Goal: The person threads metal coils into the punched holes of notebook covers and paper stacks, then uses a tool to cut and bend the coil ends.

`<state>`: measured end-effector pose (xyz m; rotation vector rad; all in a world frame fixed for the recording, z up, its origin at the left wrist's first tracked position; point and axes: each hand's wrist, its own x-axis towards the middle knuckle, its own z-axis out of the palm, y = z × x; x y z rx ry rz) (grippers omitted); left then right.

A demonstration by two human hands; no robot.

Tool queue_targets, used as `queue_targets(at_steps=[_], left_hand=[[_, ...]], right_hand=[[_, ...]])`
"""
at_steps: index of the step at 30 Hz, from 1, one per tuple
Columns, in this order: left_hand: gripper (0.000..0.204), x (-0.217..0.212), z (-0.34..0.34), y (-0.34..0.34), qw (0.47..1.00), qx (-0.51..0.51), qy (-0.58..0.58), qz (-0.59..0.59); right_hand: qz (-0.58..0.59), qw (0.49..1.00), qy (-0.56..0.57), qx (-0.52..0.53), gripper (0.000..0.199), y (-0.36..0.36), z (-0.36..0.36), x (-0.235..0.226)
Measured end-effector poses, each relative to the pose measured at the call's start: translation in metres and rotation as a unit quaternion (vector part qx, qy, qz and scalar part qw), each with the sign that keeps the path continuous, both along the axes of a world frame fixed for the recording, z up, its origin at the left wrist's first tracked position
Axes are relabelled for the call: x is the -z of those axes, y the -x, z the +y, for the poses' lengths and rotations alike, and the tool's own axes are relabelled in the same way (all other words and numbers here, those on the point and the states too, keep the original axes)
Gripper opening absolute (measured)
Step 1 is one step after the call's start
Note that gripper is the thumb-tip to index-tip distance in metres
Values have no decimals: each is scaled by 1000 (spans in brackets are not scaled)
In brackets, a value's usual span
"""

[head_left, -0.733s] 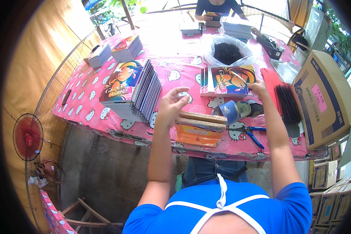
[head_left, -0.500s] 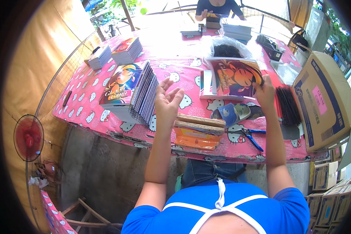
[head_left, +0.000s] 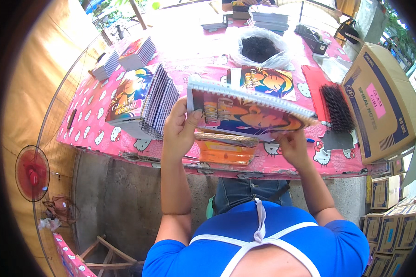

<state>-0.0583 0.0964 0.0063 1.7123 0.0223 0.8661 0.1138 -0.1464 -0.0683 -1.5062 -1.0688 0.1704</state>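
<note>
A red fan point(head_left: 31, 173) stands at nine o'clock, a cardboard box point(head_left: 384, 99) at three, black spiral combs point(head_left: 336, 108) beside it on the counter point(head_left: 92, 121).

The person wears a bright blue short-sleeved shirt point(head_left: 309, 244), its sleeves ending above the elbows so that both forearms are bare. White apron straps point(head_left: 259, 237) cross the back: one narrow strap runs down from the neck and joins two wider ones that spread out to either side. Below the shirt a strip of dark blue jeans point(head_left: 245, 191) shows. No rings, watch or gloves can be made out on either hand.
</note>
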Motion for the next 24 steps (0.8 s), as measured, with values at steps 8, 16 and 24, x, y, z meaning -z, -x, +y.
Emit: queue_targets(at_steps=[8, 16, 24], left_hand=[[65, 55, -5, 13, 974, -126, 169, -79], [68, 90, -1, 10, 965, -177, 193, -23], [37, 47, -18, -19, 939, -199, 272, -72]], right_hand=[[-48, 989, 132, 47, 67, 32, -2, 29], [28, 999, -18, -5, 84, 38, 15, 28], [120, 988, -95, 25, 52, 33, 43, -26]])
